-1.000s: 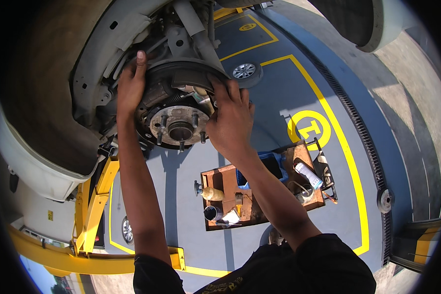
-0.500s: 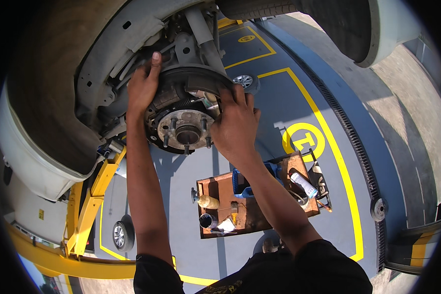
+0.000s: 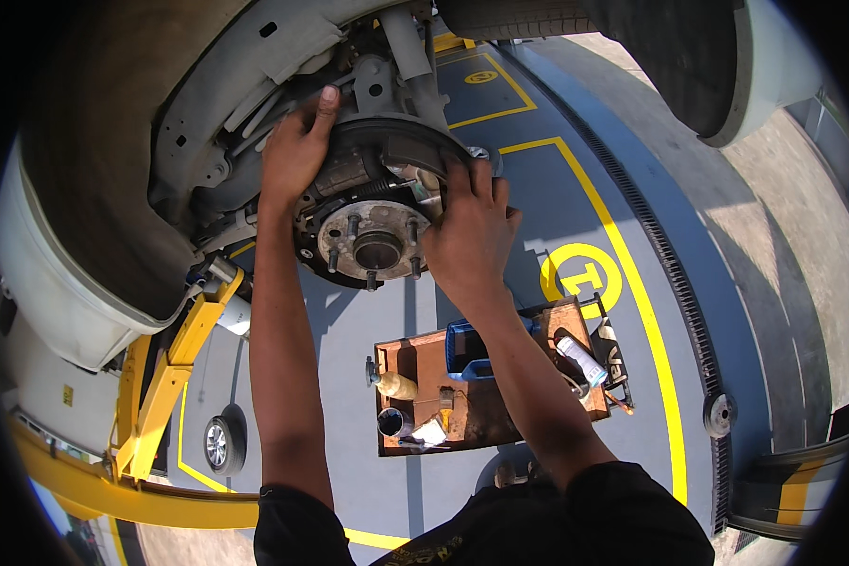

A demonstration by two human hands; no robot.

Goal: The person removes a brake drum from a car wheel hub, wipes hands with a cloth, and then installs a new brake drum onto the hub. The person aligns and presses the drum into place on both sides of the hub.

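Above me is an open drum brake, its wheel hub (image 3: 363,221) bare with several studs pointing toward me. My left hand (image 3: 292,156) is closed around the brake's left side, thumb extended upward; its other fingertips are partly hidden. On the other side, my right hand (image 3: 470,231) has its fingers curled over the curved brake shoe (image 3: 415,155), its fingertips partly out of sight. Between the hands lies a coil spring (image 3: 373,190) behind the hub's upper edge. The dark backing plate (image 3: 377,126) arches behind these parts.
Below stands a brown tool tray (image 3: 415,354) holding a blue bin (image 3: 470,368), a spray can (image 3: 581,359), a brush (image 3: 446,401) and a bottle (image 3: 396,385). A yellow lift arm (image 3: 181,357) is at left, near a wheel (image 3: 224,445) on the floor. The wheel arch (image 3: 94,189) surrounds the upper left.
The view has shifted slightly, so the brake and both hands appear a little farther right and higher. Both hands keep their places on the brake.
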